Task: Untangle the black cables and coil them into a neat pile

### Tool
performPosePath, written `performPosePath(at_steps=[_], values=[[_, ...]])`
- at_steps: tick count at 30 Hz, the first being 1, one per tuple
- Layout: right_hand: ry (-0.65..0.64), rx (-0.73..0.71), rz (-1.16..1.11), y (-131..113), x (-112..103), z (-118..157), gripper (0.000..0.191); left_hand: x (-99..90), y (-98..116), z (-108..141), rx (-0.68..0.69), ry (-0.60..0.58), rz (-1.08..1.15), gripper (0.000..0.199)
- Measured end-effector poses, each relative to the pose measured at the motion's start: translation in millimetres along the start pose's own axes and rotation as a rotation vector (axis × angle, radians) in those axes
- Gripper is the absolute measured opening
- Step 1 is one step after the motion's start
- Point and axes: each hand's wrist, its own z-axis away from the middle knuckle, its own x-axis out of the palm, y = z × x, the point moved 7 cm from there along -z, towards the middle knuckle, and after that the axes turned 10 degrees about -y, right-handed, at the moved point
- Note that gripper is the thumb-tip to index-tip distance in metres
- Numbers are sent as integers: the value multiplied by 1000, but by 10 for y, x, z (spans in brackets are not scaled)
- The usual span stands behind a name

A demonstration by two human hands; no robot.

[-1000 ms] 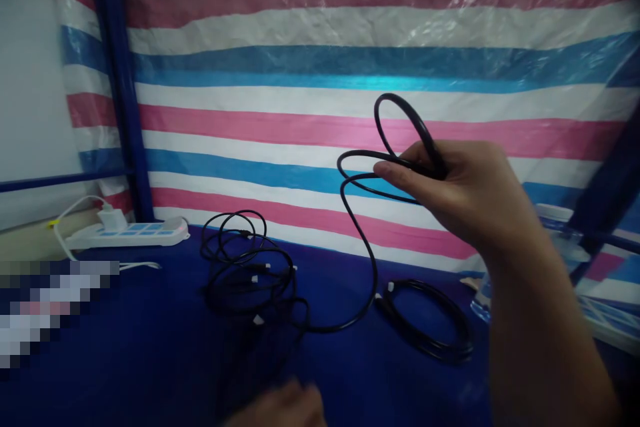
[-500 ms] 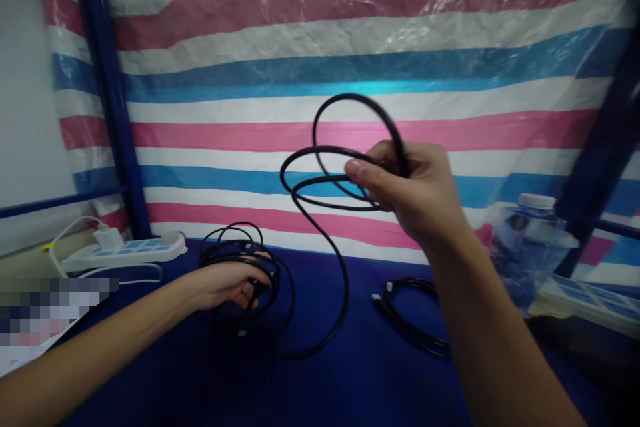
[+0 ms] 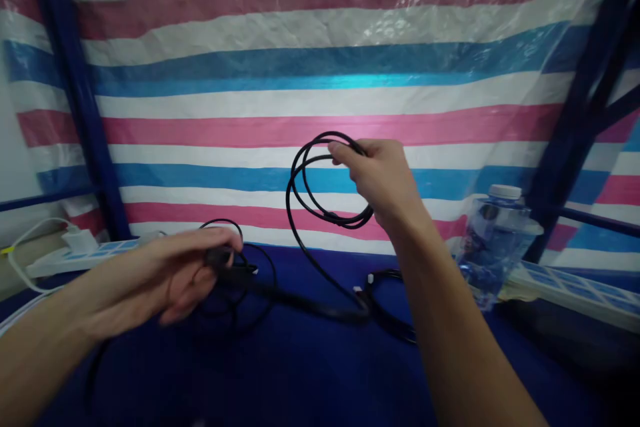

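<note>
A black cable (image 3: 293, 210) hangs in loops from my right hand (image 3: 377, 177), whose thumb and fingers pinch the coil above the table. From the loops the cable drops, bends near the table and runs blurred to the left. My left hand (image 3: 165, 273) is closed around that stretch, nearer to me and low over the table. Behind the left hand lies a loose tangle of black cable (image 3: 267, 263), partly hidden by the hand. A second coil of black cable (image 3: 387, 320) with pale plug ends rests by my right forearm, which covers part of it.
The table top (image 3: 310, 373) is dark blue. A clear plastic bottle (image 3: 493, 240) with a white cap stands at the right. White power strip (image 3: 50, 265) with a plug sits at the left. A striped plastic sheet (image 3: 300, 33) hangs behind, between dark blue posts (image 3: 75, 93).
My left hand has come away from the tangle toward me, drawing cable out. My right hand's loops have become rounder and closer together. The view has turned slightly right.
</note>
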Motion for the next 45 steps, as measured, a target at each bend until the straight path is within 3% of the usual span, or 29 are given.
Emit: performPosePath(at_steps=[3,4,6,9,12,18,20,24,27,29,31,34,36,39,41,45], values=[[56,28,-219,5,-34,12,28,170,387,-174,320,-18,305,14],[86,10,-241,-22,-34,23,28,249,482,-258,364,-28,378,11],[121,-89,-157,-136,18,52,29,453,632,-438,371,-79,458,14],[-38,-318,169,-352,334,111,32,706,910,-609,460,-192,530,17],[-235,-412,333,-366,648,168,31,711,1104,-667,539,-170,609,18],[-371,-344,277,-213,754,149,36,516,1196,-677,623,-127,811,22],[-487,-325,281,-195,842,169,34,434,1177,-682,641,-52,689,26],[-798,-231,430,-100,1114,284,29,420,1145,-719,599,71,30,31],[-913,-149,253,-14,1166,307,21,445,1165,-690,621,244,-427,43],[-868,-128,-96,9,1080,238,15,440,1226,-605,694,424,-603,55],[-732,-94,-504,55,913,122,20,436,1273,-523,775,537,-625,60],[-503,33,-858,172,698,-4,31,531,1317,-460,894,536,-687,46],[-368,150,-885,228,610,-33,42,648,1313,-463,951,459,-753,32],[-228,210,-834,210,509,-45,35,807,1271,-509,971,314,-749,23],[-222,174,-758,159,472,-60,29,861,1225,-582,890,200,-628,21],[-182,68,-570,105,352,-81,23,970,1098,-726,671,-109,-221,37]])
